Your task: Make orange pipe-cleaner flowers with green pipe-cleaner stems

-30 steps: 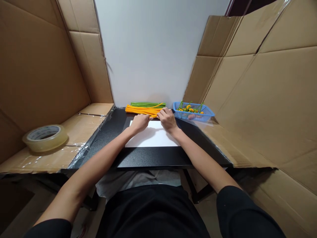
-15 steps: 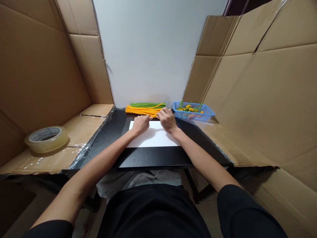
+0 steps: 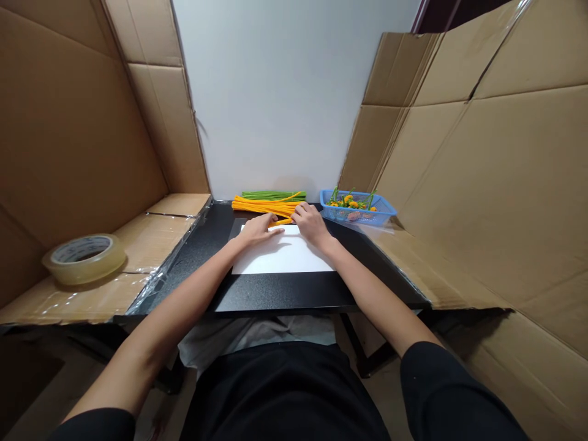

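A short orange pipe cleaner (image 3: 281, 223) lies across the far edge of a white sheet of paper (image 3: 285, 254), between my two hands. My right hand (image 3: 311, 223) is closed, its fingertips pinching the right end of that pipe cleaner. My left hand (image 3: 258, 229) is at the other end, thumb spread away from the fingers; its fingertips are at or very near the pipe cleaner. Just beyond my hands is a bundle of orange pipe cleaners (image 3: 257, 206), with green pipe cleaners (image 3: 273, 195) behind it against the wall.
A blue plastic basket (image 3: 381, 215) of orange and green flower-like pieces stands at the back right. A roll of clear tape (image 3: 85, 260) sits on the left cardboard ledge. Cardboard walls (image 3: 496, 184) flank the black table (image 3: 285, 293).
My left hand has loosened from its grip beside the right and shifted slightly left, its thumb now apart from the fingers. My right hand keeps its pinch, nearly in place.
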`<state>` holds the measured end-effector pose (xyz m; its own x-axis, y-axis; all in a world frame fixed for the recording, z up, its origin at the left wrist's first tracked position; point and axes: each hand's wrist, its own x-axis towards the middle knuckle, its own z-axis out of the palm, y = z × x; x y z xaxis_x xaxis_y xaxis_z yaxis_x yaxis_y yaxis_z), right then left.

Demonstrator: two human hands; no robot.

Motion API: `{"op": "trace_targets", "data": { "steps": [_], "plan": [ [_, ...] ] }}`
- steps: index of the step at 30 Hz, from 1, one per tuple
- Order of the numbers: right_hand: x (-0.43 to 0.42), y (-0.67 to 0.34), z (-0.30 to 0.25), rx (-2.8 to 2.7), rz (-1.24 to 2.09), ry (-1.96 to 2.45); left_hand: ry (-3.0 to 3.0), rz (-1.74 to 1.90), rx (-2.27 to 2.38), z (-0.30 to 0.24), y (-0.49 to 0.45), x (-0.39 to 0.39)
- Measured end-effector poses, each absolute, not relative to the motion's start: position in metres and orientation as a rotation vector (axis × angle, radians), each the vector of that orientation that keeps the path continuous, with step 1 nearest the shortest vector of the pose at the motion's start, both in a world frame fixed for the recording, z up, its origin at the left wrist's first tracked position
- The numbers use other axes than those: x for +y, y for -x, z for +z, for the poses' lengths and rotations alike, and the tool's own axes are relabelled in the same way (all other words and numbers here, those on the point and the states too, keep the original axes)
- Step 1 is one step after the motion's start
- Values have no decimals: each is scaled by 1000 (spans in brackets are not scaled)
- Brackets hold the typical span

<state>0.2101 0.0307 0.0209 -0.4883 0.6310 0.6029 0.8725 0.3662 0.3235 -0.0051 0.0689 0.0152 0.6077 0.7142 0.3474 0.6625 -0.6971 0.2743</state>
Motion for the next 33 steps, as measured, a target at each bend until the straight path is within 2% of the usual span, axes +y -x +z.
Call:
{"op": "trace_targets", "data": {
  "steps": [3,12,26,33],
  "plan": [
    [31,-214,19,-2245,-749,1451,-2754,749,1171,11,19,78],
    [34,-222,7,-1989,-40,1577,-2850,563,1334,7,26,88],
    [42,-230,0,-1828,274,1322,-2818,639,1322,4,33,90],
    [52,-236,-9,-1504,614,1283,-2540,828,1149,-4,31,97]
  ]
}}
